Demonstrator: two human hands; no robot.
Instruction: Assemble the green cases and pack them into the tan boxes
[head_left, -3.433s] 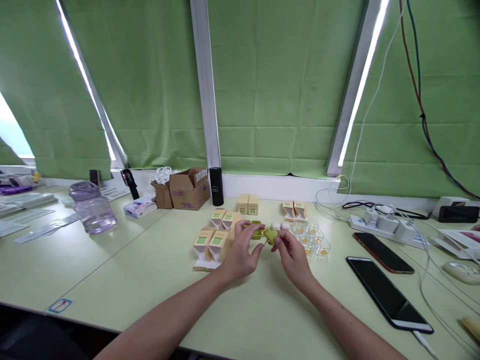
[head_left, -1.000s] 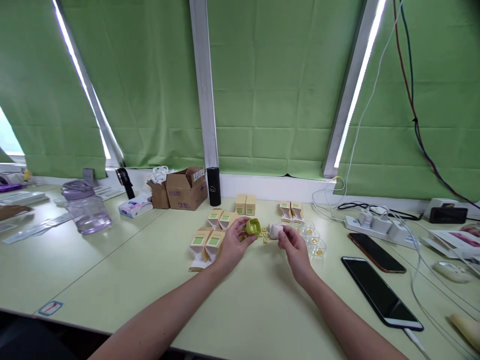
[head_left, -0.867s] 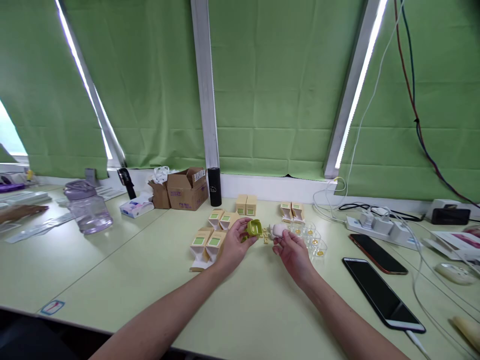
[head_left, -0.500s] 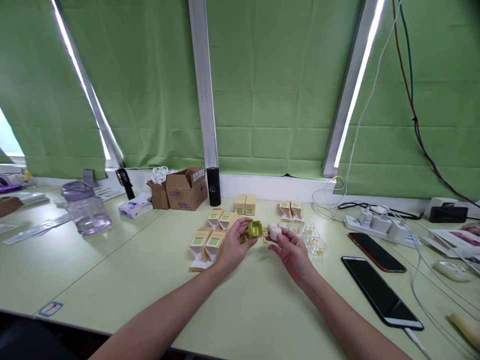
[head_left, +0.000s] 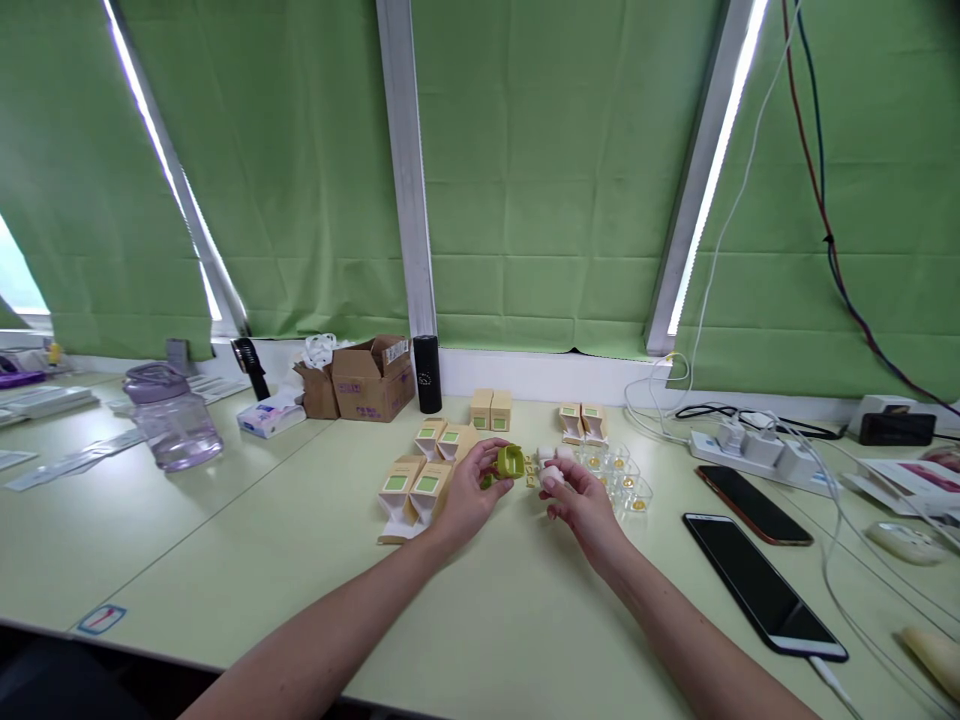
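Between the fingers of my left hand [head_left: 476, 485] is a small olive-green plastic holder [head_left: 511, 461], its hollow side facing me. My right hand [head_left: 589, 510] pinches a small white rounded piece [head_left: 551, 477] just right of the holder, apart from it. More white pieces [head_left: 564, 453] sit right behind those fingertips. Small yellowish parts [head_left: 530, 470] lie on the table between the hands. Beside my right hand stand several clear plastic cups [head_left: 636, 494] with yellow centres. Left of my left hand are several open kraft boxes [head_left: 412, 484] with green labels.
Two kraft boxes [head_left: 491, 409] and two open ones [head_left: 583, 422] stand farther back. A black cylinder [head_left: 427, 373], a cardboard carton [head_left: 373, 380] and a tissue pack [head_left: 271, 412] line the back left. Rightward lie two phones [head_left: 763, 583], a power strip [head_left: 765, 455] and cables. A purple bottle [head_left: 171, 418] stands left.
My right hand has shifted slightly down and turned the white piece in its fingertips, bringing other white pieces behind it into view. My left hand keeps the green holder nearly still.
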